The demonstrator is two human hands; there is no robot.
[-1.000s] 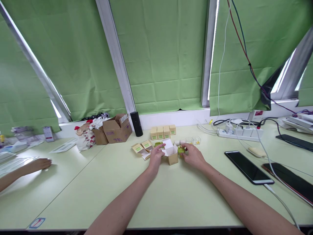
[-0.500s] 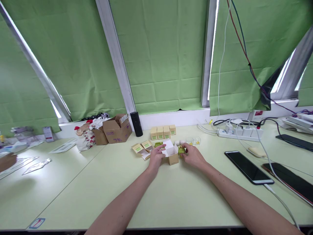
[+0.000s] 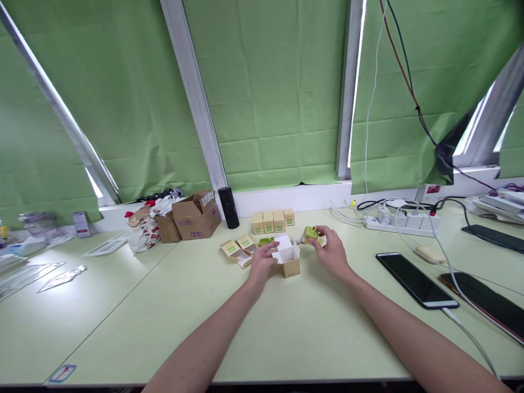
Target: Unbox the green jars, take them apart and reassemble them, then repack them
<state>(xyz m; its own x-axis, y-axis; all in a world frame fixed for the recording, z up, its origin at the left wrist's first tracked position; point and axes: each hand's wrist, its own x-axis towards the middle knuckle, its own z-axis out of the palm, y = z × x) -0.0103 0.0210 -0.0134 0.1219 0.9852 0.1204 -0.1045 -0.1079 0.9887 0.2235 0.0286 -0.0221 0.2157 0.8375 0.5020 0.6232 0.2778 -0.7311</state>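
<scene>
A small cardboard box with a white inside stands open in front of me. My left hand is closed on its left side, with finger and thumb at the raised white flap. Between the fingertips of my right hand is a small green object with a round, ring-like top; its exact kind is unclear. It is held to the right of the box, over a clear plastic piece that my fingers partly hide. Behind the box lies another green item, partly covered by the flap.
Several small closed boxes stand at the back, and opened ones lie left of my hand. A black cylinder and a larger carton are further left. To the right are a phone, cables and a power strip.
My right hand has moved away from the box, to the right and back, lifting the green object with it. The open box has shifted slightly; my left hand stays at it.
</scene>
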